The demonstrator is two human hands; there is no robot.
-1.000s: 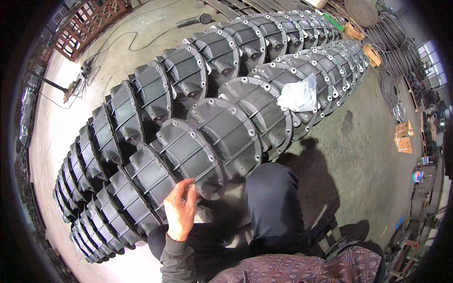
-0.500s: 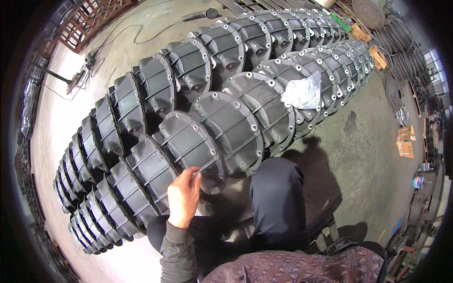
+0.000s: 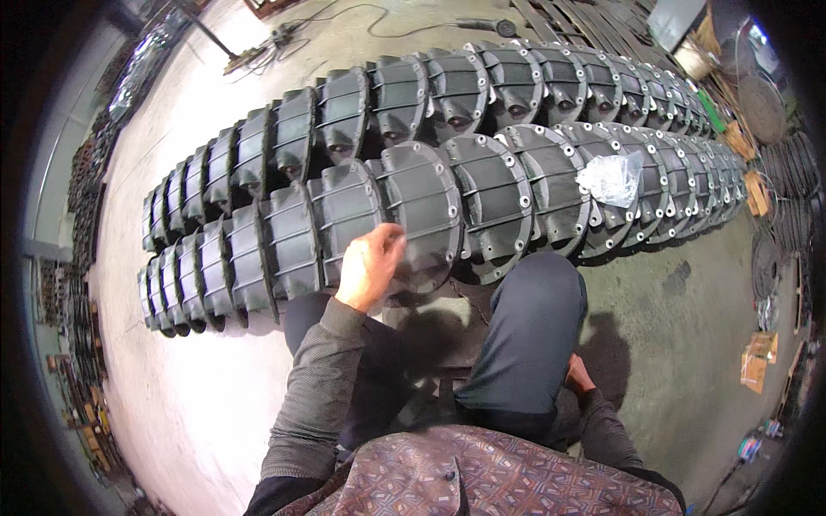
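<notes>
Two long rows of dark, ribbed metal housings with bolt-hole flanges lie on the floor before me, a far row (image 3: 400, 95) and a near row (image 3: 417, 206). Over the front of the near row is my left hand (image 3: 368, 268), its fingers bent together and slightly blurred. Whether it touches the housing behind it, or what small thing it may pinch, I cannot make out. My right hand (image 3: 579, 376) is low beside my right knee, its fingers mostly hidden. A crumpled clear plastic bag (image 3: 613, 179) rests on the near row, to the right.
A corded power tool (image 3: 486, 26) lies on the floor behind the far row. Wooden pallets (image 3: 594, 30) stand at the back right, with stacked dark rings (image 3: 790, 181) at the right edge. A cardboard box (image 3: 759, 361) is on the floor at right.
The view has shifted and turned leftward. My left hand stays in front of the near row, now slightly farther right along it. My right hand has come into view beside the knee.
</notes>
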